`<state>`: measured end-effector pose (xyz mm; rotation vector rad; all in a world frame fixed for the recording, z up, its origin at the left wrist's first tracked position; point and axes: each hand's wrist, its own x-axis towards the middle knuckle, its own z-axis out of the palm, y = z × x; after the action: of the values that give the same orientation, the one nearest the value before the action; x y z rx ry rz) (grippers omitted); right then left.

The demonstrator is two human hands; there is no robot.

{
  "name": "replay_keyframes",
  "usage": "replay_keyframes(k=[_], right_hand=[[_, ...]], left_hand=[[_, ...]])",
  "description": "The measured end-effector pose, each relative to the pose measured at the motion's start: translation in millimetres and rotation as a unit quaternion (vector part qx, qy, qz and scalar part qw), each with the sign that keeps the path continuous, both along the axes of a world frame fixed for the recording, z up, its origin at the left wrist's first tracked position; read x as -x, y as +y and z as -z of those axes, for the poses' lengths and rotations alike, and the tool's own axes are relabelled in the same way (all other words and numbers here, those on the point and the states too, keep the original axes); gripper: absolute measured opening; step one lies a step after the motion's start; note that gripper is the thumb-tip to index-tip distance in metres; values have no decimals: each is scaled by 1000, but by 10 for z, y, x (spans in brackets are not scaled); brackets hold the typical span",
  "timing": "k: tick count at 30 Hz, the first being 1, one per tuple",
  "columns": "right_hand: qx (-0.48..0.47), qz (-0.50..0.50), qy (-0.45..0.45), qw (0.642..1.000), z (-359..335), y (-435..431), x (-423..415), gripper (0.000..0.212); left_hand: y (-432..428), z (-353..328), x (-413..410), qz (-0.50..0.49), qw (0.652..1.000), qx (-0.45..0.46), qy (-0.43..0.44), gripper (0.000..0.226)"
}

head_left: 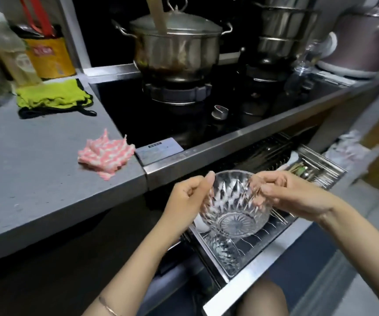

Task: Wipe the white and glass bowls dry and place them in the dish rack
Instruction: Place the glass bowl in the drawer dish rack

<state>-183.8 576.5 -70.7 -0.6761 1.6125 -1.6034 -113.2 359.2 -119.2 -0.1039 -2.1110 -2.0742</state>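
I see the clear cut-glass bowl (234, 206) held in the air, mouth tilted towards me, just above the pull-out steel wire dish rack (275, 226) under the black stove (206, 124). The left hand (186, 197) curls on its left rim and the right hand (289, 195) pinches its right rim. A white bowl (201, 223) peeks out below the left hand. A pink-and-white striped cloth (106, 153) lies on the grey surface (35, 179).

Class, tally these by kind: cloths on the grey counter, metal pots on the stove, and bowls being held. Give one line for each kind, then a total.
Cloths: 2 (green cloth, pink-and-white cloth)
Metal pots: 2 (lidded pot, stacked steamer)
Held bowls: 1 (glass bowl)
Total: 5
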Motion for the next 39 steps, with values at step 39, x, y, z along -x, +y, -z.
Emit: replay_keyframes(k=[39], right_hand=[[-487, -14, -203, 849, 2406, -208, 1115, 31]], left_hand=[[475, 2021, 371, 41, 799, 573, -177, 112]])
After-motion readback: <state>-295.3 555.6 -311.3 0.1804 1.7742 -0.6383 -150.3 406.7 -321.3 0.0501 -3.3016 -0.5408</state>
